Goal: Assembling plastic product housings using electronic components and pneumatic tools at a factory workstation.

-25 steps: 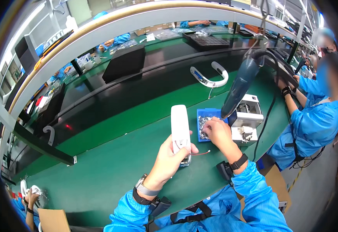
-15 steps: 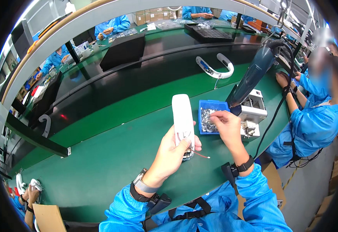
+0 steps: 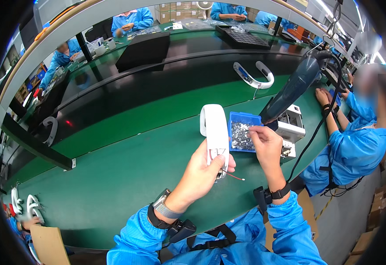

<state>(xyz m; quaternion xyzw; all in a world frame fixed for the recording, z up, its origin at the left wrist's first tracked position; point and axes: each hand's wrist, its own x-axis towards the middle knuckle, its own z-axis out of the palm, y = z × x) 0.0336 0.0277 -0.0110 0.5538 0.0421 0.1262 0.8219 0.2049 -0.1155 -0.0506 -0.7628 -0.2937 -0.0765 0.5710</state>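
Observation:
My left hand (image 3: 199,167) is wrapped round a curved white plastic housing (image 3: 216,126). Its thumb presses near the open lower end, where a thin red-and-black wire (image 3: 233,176) with a small white plug sticks out. A blue bin (image 3: 245,115) full of small shiny metal pieces (image 3: 241,136) stands just right of the housing. My right hand (image 3: 269,148) is over the bin's right side, thumb and fingertips pinched together. Whatever is between those fingertips is too small to make out.
A dark teal power tool (image 3: 292,86) hangs above a small grey-white machine (image 3: 291,126); its black cable (image 3: 311,148) loops down. Another white U-shaped housing (image 3: 254,81) lies by the dark conveyor belt (image 3: 179,81). A co-worker (image 3: 356,145) sits to the right.
The housing in my left hand has turned, so its curved far end now shows. My right hand has drawn slightly right, toward the bin's edge. The whole view has shifted a little.

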